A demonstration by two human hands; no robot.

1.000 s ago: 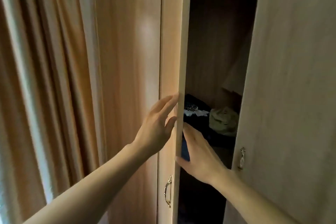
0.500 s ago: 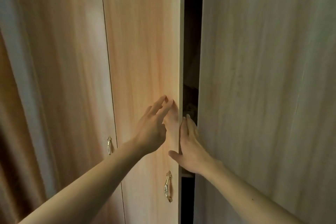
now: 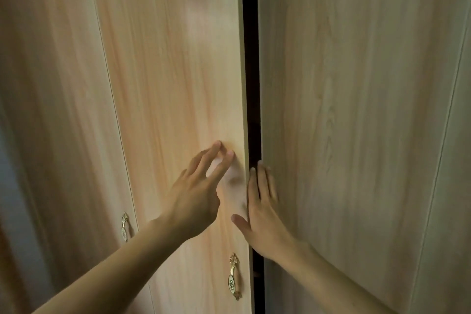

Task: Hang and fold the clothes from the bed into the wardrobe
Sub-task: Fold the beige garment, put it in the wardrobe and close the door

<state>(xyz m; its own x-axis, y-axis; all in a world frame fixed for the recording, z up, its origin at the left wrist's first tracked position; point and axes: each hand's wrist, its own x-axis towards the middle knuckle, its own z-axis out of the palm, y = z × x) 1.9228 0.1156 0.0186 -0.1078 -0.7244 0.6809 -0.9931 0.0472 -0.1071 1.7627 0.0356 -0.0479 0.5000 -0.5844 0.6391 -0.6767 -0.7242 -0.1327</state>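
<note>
The light wood wardrobe fills the view. Its middle door (image 3: 178,79) stands almost closed, with a narrow dark gap (image 3: 251,71) between it and the right door (image 3: 356,109). My left hand (image 3: 197,191) rests with spread fingers flat on the middle door near its free edge. My right hand (image 3: 262,209) lies flat on the right door's edge beside the gap, thumb toward the middle door. Neither hand holds anything. The clothes inside the wardrobe are hidden behind the doors.
A gold handle (image 3: 233,275) hangs low on the middle door and another gold handle (image 3: 124,225) on the left door (image 3: 51,109). A further panel (image 3: 453,186) sits at the far right.
The middle door has swung from wide open to nearly closed, hiding the shelf of folded clothes. The curtain at the left has left the view. Both hands followed the door edges inward.
</note>
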